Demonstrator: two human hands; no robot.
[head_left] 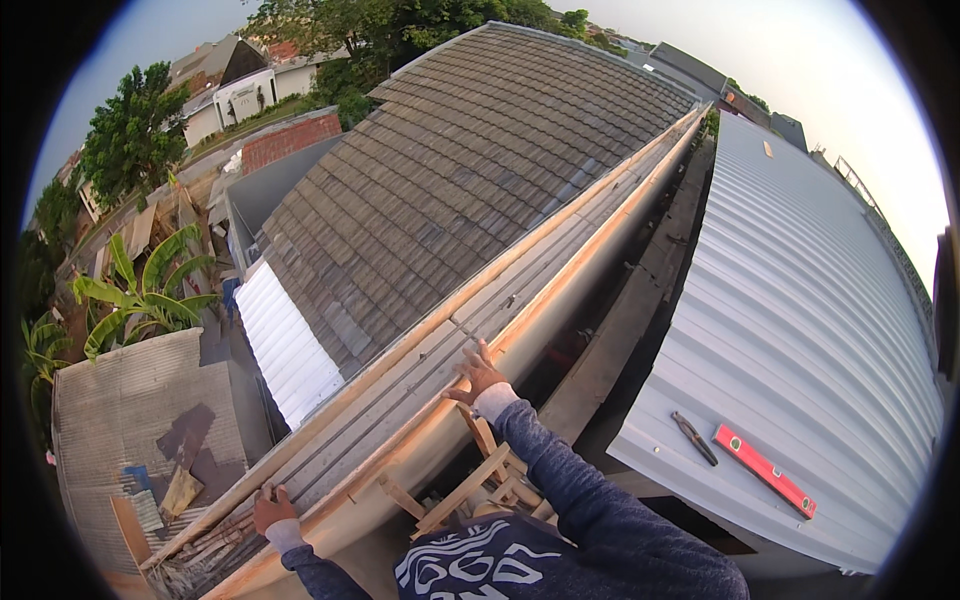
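A long, narrow trough of two orange-edged boards runs diagonally along the tiled roof, with dark reinforcing bars (395, 374) lying lengthwise in it. My right hand (478, 378) rests over the top edge of the near board (410, 431), its fingers spread. A thin rod (465, 329) crosses the trough just beyond those fingertips; whether they touch it I cannot tell. Lower left, my left hand (270, 510) reaches over the bars, close to the far board (228, 498). Its visible fingers are apart, and nothing shows in them.
A wooden frame (470, 488) stands below my right arm. Dark-handled pliers (694, 438) and a red spirit level (765, 471) lie on the corrugated metal roof (780, 330) at right. A deep gap separates that roof from the trough. The tiled roof (440, 180) slopes beyond.
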